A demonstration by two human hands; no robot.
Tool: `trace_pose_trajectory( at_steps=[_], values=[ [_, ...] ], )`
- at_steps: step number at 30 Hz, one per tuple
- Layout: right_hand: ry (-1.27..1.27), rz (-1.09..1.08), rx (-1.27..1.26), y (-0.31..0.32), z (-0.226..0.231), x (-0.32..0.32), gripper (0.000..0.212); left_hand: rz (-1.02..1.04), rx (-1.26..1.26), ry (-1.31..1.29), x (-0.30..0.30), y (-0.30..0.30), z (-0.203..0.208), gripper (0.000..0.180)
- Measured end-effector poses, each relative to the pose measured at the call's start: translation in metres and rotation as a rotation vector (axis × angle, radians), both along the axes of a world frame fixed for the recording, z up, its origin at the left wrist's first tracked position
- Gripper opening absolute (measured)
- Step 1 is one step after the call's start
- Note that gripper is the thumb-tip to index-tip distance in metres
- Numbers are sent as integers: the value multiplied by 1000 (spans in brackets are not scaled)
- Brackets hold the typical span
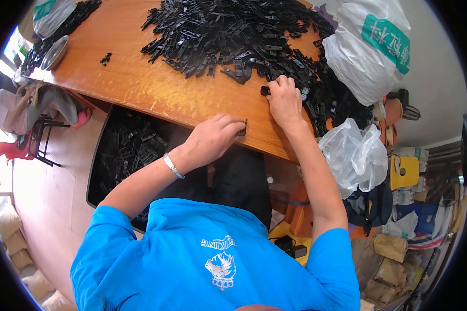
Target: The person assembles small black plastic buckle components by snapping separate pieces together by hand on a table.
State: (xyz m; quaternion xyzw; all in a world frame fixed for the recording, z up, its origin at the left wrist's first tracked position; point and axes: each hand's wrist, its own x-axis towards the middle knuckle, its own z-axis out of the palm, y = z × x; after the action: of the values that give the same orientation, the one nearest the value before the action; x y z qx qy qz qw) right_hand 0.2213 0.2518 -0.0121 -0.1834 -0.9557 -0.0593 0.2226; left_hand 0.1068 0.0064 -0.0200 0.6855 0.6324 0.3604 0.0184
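Several groups of black parts surround the two hands at a wooden table (176, 98). At far left a seated person (15, 109) shows beyond the table's end; a metal bowl (55, 53) sits near that end, and a few loose black pieces (105, 58) lie apart on the wood. Below the front edge, a black bin (92, 189) holds more such parts.

The left hand (211, 139) is nearly closed at the table's front edge, a small black part (242, 129) pinched at its fingertips. Behind it spreads the large heap of black clip-like parts (218, 31). Further right, the right hand (285, 101) reaches to the heap's near side, fingers curled downward, a dark piece (265, 90) by its thumb; whether that is gripped I cannot tell. A clear plastic bag (354, 155) and a white bag (363, 57) stand beyond.

The step in hand seems to be handling single parts beside the heap; the next move would call for a precise pinch that separates one piece from its tangled neighbours.
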Motion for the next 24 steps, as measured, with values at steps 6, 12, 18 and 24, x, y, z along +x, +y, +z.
trace_pose_trajectory(
  at_steps=[6,12,18,24],
  values=[
    [231,96,-493,-36,23,17,27,270,-86,-788,-3,7,-12,24],
    [324,159,-958,-89,40,45,28,165,-51,-1644,-7,4,3,31],
    [351,343,-757,-110,39,55,32,153,-41,-1734,6,4,1,33],
    [254,236,-654,-111,45,62,37,113,-142,-1695,15,-2,7,26]
  ],
)
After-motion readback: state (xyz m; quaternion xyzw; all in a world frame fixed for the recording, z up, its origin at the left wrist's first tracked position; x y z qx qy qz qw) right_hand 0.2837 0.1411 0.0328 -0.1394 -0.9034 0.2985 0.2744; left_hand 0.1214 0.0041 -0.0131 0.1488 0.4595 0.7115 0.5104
